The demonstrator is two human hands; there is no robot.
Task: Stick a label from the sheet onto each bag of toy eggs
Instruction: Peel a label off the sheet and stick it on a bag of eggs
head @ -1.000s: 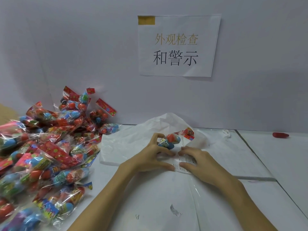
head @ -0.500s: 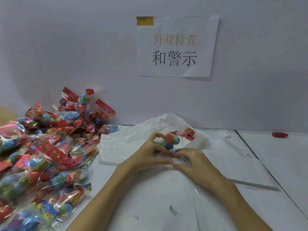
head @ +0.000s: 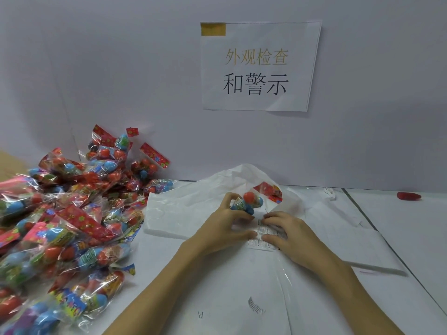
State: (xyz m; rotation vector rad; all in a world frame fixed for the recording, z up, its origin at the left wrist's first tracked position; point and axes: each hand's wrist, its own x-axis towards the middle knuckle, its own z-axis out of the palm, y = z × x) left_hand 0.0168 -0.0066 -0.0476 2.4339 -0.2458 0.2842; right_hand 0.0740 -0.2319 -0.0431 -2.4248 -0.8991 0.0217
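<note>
A clear bag of toy eggs (head: 251, 201) with a red header card lies at the middle of the table. My left hand (head: 225, 226) grips its near end. A white printed label (head: 264, 234) sits on the bag's clear film. My right hand (head: 290, 235) presses on that label with fingers and thumb. A glossy label sheet (head: 242, 298) lies under my forearms, with one small label left on it (head: 255, 305). Part of the label is hidden by my right fingers.
A big pile of bagged toy eggs (head: 65, 226) fills the left side. A crumpled white plastic bag (head: 193, 204) lies behind my hands. Paper sheets (head: 350, 238) lie to the right. A small red thing (head: 408, 196) rests by the wall, under a paper sign (head: 258, 66).
My right hand drew in over the label, then spread again, with the label now flatter on the film. The egg bag shifted slightly in my left hand.
</note>
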